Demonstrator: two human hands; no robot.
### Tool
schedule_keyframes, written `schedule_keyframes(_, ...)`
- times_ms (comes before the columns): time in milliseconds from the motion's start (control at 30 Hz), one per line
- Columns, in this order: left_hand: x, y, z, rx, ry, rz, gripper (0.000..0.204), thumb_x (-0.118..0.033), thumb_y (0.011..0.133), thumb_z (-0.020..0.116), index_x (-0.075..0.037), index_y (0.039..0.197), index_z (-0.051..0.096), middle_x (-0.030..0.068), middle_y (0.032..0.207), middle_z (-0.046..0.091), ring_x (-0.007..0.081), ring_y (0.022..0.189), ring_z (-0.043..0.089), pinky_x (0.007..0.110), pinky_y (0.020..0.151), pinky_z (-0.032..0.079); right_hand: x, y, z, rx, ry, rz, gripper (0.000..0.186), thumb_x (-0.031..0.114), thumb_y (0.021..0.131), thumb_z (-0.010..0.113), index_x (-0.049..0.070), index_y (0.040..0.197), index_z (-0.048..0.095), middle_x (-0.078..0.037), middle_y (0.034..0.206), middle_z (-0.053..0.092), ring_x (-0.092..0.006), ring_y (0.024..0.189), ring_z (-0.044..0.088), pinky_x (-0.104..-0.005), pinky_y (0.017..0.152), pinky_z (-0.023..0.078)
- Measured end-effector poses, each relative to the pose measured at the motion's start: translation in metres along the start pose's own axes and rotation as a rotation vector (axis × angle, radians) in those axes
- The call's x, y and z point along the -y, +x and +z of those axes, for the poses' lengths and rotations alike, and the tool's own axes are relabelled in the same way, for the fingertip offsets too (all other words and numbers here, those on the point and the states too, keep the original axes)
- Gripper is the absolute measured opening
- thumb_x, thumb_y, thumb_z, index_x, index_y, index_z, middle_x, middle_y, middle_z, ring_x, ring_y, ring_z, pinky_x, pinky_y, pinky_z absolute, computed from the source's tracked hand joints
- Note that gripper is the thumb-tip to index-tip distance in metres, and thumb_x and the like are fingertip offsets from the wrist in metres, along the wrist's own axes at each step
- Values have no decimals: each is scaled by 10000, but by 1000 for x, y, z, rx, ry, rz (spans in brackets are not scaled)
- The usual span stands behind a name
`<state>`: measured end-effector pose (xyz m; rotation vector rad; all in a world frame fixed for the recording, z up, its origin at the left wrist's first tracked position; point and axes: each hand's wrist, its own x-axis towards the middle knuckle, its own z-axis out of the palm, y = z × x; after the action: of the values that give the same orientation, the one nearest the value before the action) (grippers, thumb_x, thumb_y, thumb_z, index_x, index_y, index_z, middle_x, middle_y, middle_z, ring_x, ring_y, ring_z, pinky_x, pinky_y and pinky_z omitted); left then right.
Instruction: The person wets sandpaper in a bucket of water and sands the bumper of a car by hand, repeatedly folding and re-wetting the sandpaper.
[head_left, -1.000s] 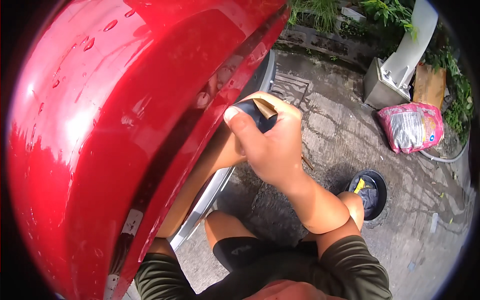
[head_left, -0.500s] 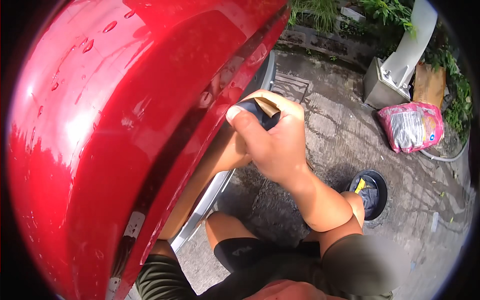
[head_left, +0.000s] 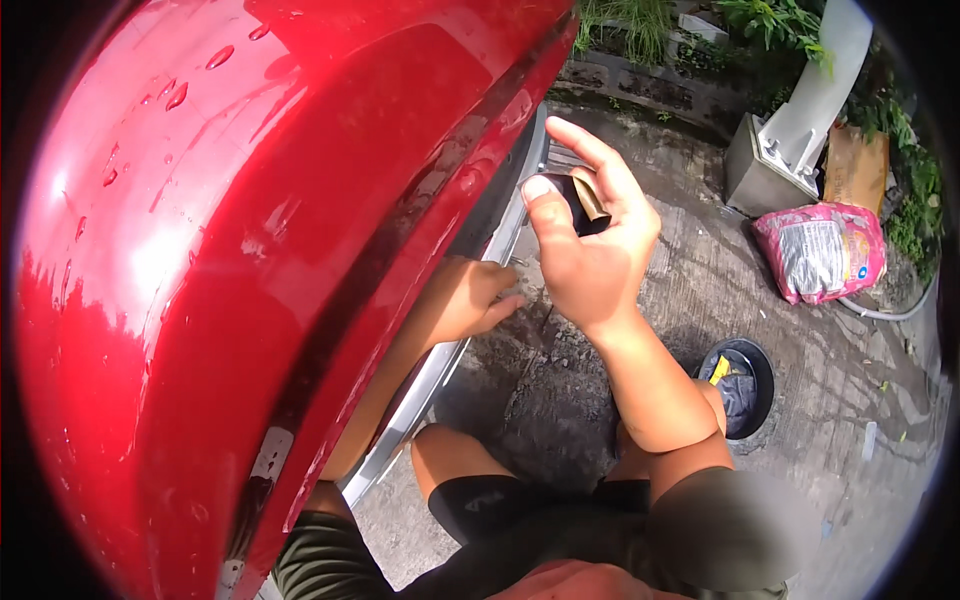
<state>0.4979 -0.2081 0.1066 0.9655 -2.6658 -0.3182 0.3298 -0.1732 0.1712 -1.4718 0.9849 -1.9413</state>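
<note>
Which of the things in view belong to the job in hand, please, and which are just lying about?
In hand:
- folded dark sanding sheet, pinched in the right hand
- red car panel
- silver sill trim, with the left hand against it

Lying about:
- pink sack
- black round tub
- grey and white block
- brown board

Sandpaper piece [head_left: 578,198]: small folded sheet, dark abrasive face, tan backing showing.
Pose: pinched upright, lifted clear of the red car panel [head_left: 250,250].
Holder: right hand [head_left: 595,245].
</note>
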Motion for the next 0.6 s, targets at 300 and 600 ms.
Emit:
schedule_keyframes(300, -64, -12, 33, -918, -362, -277, 263, -221, 883, 688, -2, 1028, 694, 138, 763, 679, 325, 703, 666, 435, 609, 496, -5, -61, 16, 432, -345, -746, 708, 62, 748, 714, -21, 1425, 524, -3, 622, 518, -159, 517, 563, -309, 519, 460)
schedule_keyframes(600, -2, -1, -16, 237, 92, -106, 283, -272, 941, 641, -15, 1048, 691, 100, 815, 682, 224, 732, 668, 403, 704, 579, -1, -11, 5, 141, 145, -116, 105, 45, 870, 735, -6, 911, 653, -32, 726, 655, -61, 681, 604, -219, 636, 488)
